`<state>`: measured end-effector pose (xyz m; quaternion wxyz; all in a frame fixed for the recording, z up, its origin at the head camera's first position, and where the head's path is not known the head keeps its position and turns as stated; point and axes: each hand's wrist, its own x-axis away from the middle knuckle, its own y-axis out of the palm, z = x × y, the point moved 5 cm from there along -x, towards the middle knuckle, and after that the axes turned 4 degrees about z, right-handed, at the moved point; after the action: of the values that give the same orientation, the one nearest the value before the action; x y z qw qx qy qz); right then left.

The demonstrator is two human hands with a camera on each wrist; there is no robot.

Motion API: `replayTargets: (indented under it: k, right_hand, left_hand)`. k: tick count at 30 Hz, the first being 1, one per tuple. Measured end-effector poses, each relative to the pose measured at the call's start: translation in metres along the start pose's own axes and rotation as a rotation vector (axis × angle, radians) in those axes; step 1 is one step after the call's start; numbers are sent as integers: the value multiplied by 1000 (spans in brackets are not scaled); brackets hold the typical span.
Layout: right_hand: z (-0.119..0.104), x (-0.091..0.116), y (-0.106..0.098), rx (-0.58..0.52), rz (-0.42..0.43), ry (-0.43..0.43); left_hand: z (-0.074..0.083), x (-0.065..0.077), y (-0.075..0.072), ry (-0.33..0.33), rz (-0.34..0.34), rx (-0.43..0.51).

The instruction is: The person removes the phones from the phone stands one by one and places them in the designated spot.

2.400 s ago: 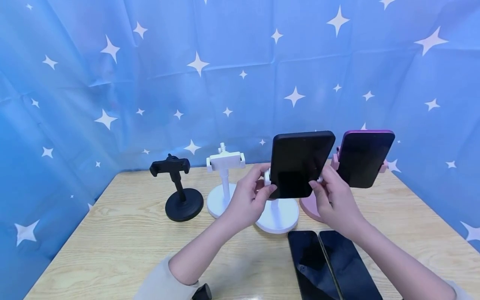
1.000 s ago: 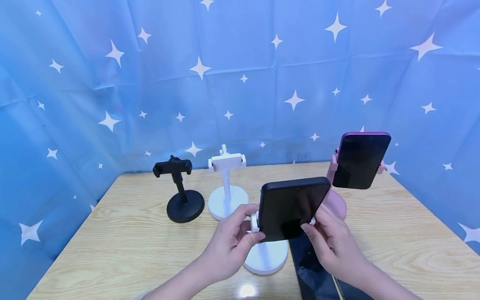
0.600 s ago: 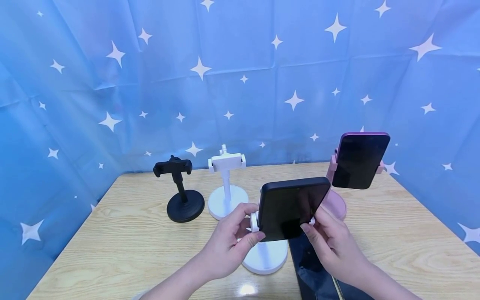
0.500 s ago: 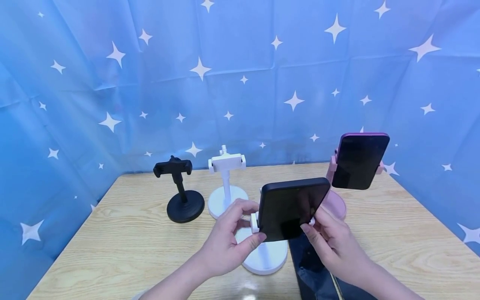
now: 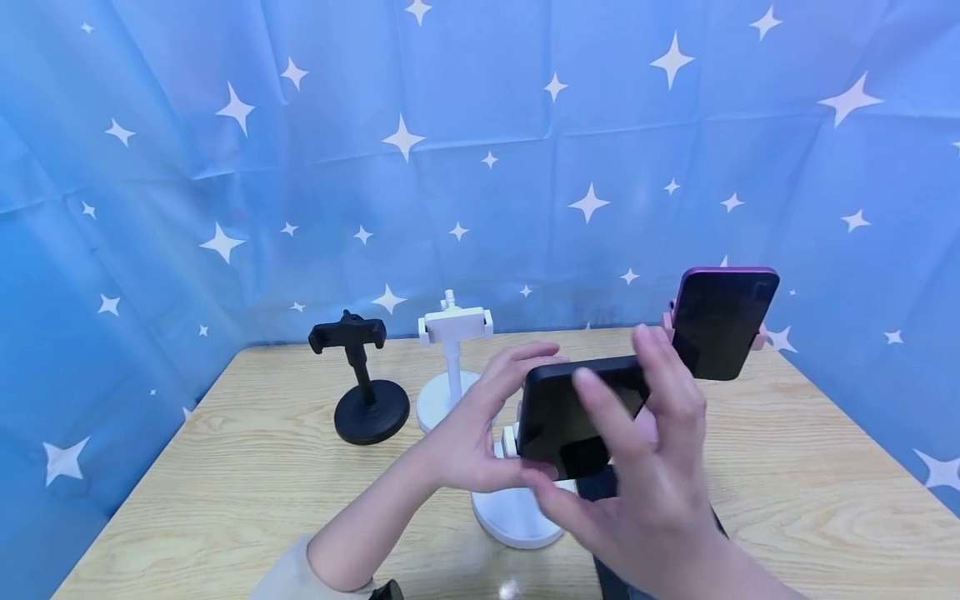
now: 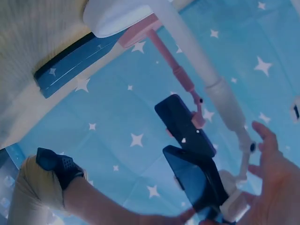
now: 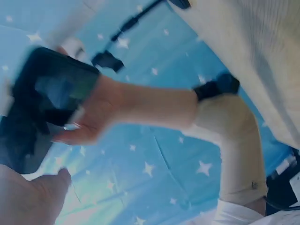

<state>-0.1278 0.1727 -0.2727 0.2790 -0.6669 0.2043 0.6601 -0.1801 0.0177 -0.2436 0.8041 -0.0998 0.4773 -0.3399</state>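
Note:
A black phone [image 5: 558, 417] sits tilted in the clamp of a white phone stand [image 5: 517, 521]; one white clamp end shows at its left edge. My left hand [image 5: 480, 433] is beside that edge, fingers extended and thumb along the bottom. In the left wrist view its fingers are spread apart near the stand's white pole [image 6: 225, 103]. My right hand [image 5: 652, 483], blurred, is in front of the phone with fingers spread, hiding its lower right part. Whether the right fingertips touch the screen, I cannot tell.
Behind on the left stand a black phone stand [image 5: 363, 408] and another white phone stand [image 5: 453, 327]. A purple-edged phone [image 5: 723, 333] is held on a pink stand at the right. Dark phones [image 5: 611, 575] lie under my right hand. A starry blue curtain [image 5: 337, 167] hangs behind.
The stand with the black phone came nearer and lower, then stopped. My right hand has left the phone's right edge and swung across its front. The left fingers have loosened and stretched upward.

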Motion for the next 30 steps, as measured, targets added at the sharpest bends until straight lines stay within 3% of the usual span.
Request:
replayTargets:
  k: [2, 4, 9, 18, 25, 30]
  right_hand:
    - [-27, -26, 10, 130, 11, -24]
    - [-47, -46, 16, 225, -20, 6]
    - [-69, -71, 23, 332, -3, 43]
    - [-68, -78, 28, 379, 11, 31]
    - [-64, -82, 27, 356, 5, 33]
    - [-63, -81, 28, 345, -10, 40]
  left_hand:
    - [-1, -4, 2, 52, -31, -6]
    - [-2, -7, 4, 95, -60, -16]
    - [-4, -7, 3, 147, -79, -41]
    - [-8, -7, 1, 133, -129, 25]
    - [-13, -6, 3, 23, -183, 133]
    - [-14, -7, 3, 4, -200, 130]
